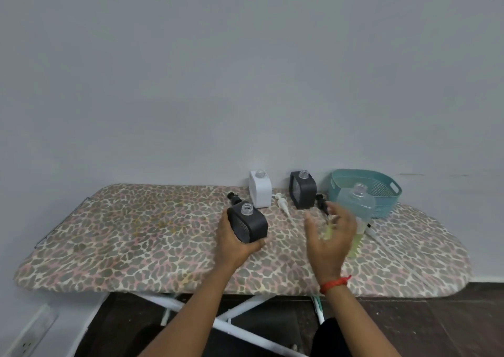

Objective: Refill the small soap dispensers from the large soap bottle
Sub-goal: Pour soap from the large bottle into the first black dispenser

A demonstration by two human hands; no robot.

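Ironing board (136, 236): 3 dispensers (246, 221), 1 bottle (354, 201)

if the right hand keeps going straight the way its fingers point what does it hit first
Most likely the large clear soap bottle. The right hand is open, its fingers pointing up and away toward the bottle just beyond them. The black pump lies close by on the left, so depth leaves some doubt.

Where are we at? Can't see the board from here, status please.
Left hand shut on black dispenser, cap off. Right hand open, reaching for large bottle. Loose pump beside it; path clear.
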